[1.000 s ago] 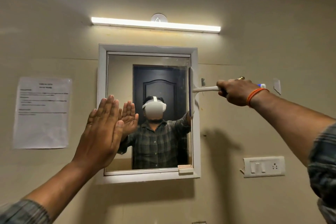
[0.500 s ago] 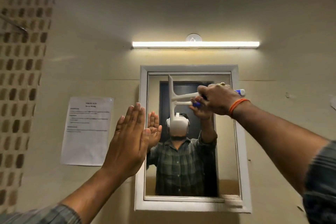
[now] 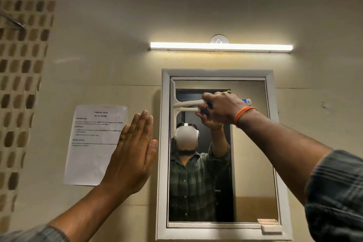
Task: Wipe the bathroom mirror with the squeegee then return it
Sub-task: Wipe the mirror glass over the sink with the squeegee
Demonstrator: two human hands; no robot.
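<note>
Beige bathroom wall is framing the mirror [image 3: 249, 163]. Right hand [image 3: 222, 108] is gripping the squeegee [image 3: 176, 104], blade upright at the glass's upper left edge; left hand [image 3: 133, 153] is hovering flat, fingers straight, beside the frame. Wiping looks underway; next likely needs a lower pass.

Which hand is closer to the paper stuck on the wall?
The left hand. It is raised flat just right of the paper, its edge overlapping the sheet in the picture. The right hand is farther right, in front of the mirror, gripping the squeegee.
</note>
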